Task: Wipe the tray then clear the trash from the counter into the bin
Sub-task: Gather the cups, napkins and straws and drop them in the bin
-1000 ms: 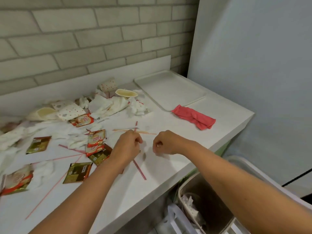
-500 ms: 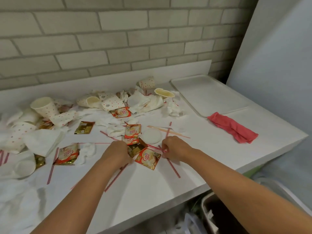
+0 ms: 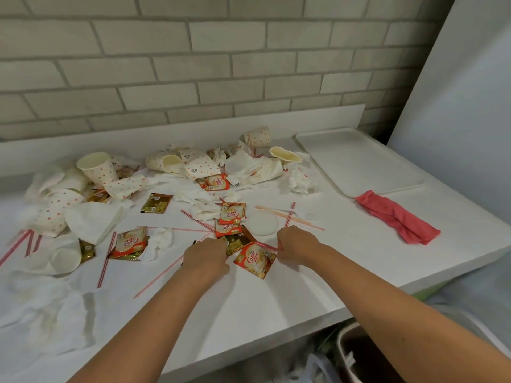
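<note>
Red-striped straw (image 3: 289, 215) pinched in the right hand (image 3: 297, 244), fingers curled tight, just beside a Coffee mate sachet (image 3: 255, 259). Left hand (image 3: 206, 257) knuckles-up, curled over the brown sachets (image 3: 235, 241), fingertips hidden, so no telling what, if anything, is gripped. Trash all across the white counter (image 3: 249, 313): dotted cups (image 3: 96, 168), napkins (image 3: 94, 219). Tray (image 3: 359, 167) far right by the wall, pink cloth (image 3: 398, 221) at its near corner. Bin (image 3: 359, 355) below the counter edge.
</note>
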The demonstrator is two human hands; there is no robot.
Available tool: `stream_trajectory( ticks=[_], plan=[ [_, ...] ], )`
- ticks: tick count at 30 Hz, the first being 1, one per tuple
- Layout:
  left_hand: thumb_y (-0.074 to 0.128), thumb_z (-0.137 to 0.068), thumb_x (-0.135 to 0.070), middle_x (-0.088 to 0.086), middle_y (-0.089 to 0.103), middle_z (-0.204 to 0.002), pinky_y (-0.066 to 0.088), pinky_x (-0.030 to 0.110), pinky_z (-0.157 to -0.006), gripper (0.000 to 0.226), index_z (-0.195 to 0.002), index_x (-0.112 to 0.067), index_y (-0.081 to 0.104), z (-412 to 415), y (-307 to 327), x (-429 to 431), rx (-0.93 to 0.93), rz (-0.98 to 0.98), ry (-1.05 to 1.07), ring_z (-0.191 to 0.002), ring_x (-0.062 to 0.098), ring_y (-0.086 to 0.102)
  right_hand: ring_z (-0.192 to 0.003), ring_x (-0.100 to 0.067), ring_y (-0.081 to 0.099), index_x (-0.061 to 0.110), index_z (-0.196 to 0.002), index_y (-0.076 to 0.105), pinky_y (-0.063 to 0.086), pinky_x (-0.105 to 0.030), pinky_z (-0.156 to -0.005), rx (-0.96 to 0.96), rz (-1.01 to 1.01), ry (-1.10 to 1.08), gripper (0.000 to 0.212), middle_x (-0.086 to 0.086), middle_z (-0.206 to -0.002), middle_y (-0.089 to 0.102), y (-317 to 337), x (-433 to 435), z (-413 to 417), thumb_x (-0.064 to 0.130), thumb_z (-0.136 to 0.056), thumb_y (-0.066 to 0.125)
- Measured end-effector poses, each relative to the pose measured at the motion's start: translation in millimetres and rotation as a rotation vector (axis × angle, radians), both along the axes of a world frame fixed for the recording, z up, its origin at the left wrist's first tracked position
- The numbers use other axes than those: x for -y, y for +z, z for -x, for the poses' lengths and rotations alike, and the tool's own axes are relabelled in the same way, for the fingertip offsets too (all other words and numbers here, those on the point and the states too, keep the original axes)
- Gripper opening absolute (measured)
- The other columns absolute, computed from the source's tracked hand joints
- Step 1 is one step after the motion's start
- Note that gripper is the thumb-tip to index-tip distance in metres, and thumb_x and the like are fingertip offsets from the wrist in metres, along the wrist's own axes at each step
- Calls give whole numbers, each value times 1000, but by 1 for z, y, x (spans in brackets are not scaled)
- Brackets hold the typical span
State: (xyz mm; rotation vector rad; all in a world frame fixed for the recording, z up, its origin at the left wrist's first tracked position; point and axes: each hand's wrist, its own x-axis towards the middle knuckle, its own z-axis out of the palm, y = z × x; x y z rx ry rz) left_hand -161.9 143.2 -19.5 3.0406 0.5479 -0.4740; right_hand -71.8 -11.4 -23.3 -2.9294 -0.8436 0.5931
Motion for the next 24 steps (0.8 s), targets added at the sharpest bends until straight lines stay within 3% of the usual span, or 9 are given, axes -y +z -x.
stream_trajectory(
  ticks=[1, 3, 5, 7, 10, 13, 15, 20, 24],
  plan=[
    [54, -89, -26, -1, 54, -85, 42, 24, -69, 18, -102, -14, 57, 2, 0, -2, 4, -7, 19, -89, 17, 59, -84, -20, 46, 13, -83, 47, 33, -22, -54, -5, -3, 1, 6, -6, -98, 55, 1, -1, 1, 9, -88, 49],
    [56, -89, -27, -3, 54, -84, 41, 23, -68, 15, -99, -15, 56, 5, 0, -4, -2, -9, 44, -89, 16, 59, -85, -19, 47, 10, -100, 49, 31, -21, -52, -18, 0, -3, 11, -7, -101, 54, 1, -2, 0, 8, -88, 49],
    [55, -89, -24, -1, 61, -100, 41, 23, -69, 19, -105, -14, 57, 7, -2, -6, -14, -6, 62, -97, 17, 60, -85, -20, 48, 12, -96, 44, 32, -21, -53, -23, 31, 9, 8, -2, -89, 48, 2, -3, 1, 9, -90, 49],
    [54, -90, -23, 2, 61, -106, 42, 23, -69, 22, -110, -13, 56, 8, -4, -6, -17, 13, 72, -99, 17, 60, -92, -22, 53, 12, -96, 45, 37, -25, -62, -17, 67, 12, 7, -4, -94, 51, 3, -5, 3, 9, -91, 48],
    [51, -91, -25, 2, 58, -100, 41, 22, -67, 23, -110, -13, 57, 9, -7, -4, -18, 24, 30, -98, 17, 59, -104, -25, 57, 7, -112, 54, 37, -27, -71, 17, 78, 4, 21, -9, -113, 57, -1, -7, 4, 10, -92, 46],
    [45, -94, -22, 2, 61, -99, 41, 23, -68, 21, -108, -11, 57, 12, -8, 1, -13, 0, -16, -100, 18, 60, -105, -25, 54, 4, -118, 52, 42, -30, -76, 63, 86, 4, 27, -11, -115, 53, -6, -9, 5, 9, -94, 42],
    [42, -95, -20, -1, 58, -89, 41, 22, -67, 22, -106, -12, 58, 15, -8, -1, 3, 29, -1, -96, 17, 60, -112, -27, 51, 4, -124, 46, 44, -33, -85, 99, 77, 9, 29, -12, -123, 49, -8, -8, 5, 7, -95, 41],
    [37, -98, -22, 7, 60, -106, 39, 26, -64, 22, -109, -9, 51, 19, 6, -23, 142, 164, 82, -87, 19, 57, -109, -25, 55, 9, -121, 48, 43, -29, -79, 165, -8, 83, 28, -9, -121, 52, -12, -6, 1, 7, -93, 47],
    [34, -99, -15, 9, 54, -92, 34, 26, -54, 19, -114, -6, 42, 24, 17, -50, 245, 231, 192, -78, 19, 51, -110, -26, 54, 9, -123, 51, 44, -29, -82, 162, -65, 51, 31, -9, -123, 50, -11, -11, 3, 5, -92, 48]
  ],
)
